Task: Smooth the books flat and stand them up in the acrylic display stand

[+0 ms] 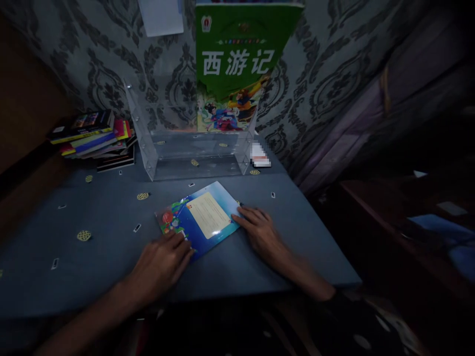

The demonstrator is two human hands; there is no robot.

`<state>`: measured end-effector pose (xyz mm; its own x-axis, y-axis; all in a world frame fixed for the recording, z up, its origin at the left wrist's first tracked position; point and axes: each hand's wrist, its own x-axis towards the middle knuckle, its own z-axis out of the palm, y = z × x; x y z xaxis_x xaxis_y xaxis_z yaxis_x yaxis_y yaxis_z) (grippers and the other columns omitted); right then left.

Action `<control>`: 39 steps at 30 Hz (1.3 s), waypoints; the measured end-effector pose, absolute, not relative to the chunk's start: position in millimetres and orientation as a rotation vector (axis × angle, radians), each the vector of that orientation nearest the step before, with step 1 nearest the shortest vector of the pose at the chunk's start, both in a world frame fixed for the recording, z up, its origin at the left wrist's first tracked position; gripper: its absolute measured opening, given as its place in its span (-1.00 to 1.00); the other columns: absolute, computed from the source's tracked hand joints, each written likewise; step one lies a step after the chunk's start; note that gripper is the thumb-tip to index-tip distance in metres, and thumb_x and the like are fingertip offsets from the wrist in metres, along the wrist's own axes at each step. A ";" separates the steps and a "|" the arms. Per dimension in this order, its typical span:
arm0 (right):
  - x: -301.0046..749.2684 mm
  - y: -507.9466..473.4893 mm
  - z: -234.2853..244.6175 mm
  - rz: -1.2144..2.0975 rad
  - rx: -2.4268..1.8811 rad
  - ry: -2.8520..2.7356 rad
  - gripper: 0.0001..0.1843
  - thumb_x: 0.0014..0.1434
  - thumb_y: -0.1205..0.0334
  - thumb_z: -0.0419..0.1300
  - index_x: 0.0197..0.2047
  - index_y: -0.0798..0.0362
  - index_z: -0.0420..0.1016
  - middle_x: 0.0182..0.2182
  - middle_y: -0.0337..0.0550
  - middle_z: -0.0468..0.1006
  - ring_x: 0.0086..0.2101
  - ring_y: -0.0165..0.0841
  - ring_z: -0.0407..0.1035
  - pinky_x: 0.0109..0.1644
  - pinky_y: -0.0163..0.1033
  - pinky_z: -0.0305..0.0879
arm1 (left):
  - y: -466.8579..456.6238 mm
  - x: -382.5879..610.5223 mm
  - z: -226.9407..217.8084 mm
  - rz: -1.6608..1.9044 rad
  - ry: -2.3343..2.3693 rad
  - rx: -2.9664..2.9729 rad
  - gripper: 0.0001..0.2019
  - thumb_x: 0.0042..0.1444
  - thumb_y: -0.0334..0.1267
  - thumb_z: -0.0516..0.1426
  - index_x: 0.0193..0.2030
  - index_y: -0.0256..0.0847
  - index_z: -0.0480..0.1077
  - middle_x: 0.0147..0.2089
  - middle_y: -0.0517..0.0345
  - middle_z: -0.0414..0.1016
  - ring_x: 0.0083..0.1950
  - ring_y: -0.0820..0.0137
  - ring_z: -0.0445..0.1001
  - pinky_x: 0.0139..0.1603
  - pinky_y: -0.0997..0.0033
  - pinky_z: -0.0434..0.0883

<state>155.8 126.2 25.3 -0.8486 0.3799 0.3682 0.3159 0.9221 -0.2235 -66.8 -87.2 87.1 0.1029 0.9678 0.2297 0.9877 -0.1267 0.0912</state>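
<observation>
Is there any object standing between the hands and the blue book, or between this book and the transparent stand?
Nothing visible: the left hand and right hand both touch the blue book at its edges, and between it and the transparent stand only the patterned tabletop shows.

A thin, glossy book (pixel 210 215) lies flat on the table (pixel 111 212), turned at a slant so that one corner points away toward the back, and it looks closed. Its upward face is mostly blue, deep along the near side and paler toward the far right corner, with a cream panel in the middle whose small print cannot be read. The left end carries a colourful picture with green shapes and a red rounded one, partly covered at the near edge
</observation>
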 end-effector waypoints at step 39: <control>37.6 71.2 47.6 0.700 0.134 -2.931 -0.49 0.46 0.13 -0.05 0.37 0.19 0.21 0.37 0.08 0.22 0.39 -0.26 0.00 0.47 0.03 -0.04 | -148.1 -82.9 60.4 -0.561 -1.905 -2.037 -0.77 0.33 -0.42 0.03 0.01 -0.27 0.47 -0.12 -0.06 0.60 -0.14 0.27 0.58 -0.15 0.28 0.57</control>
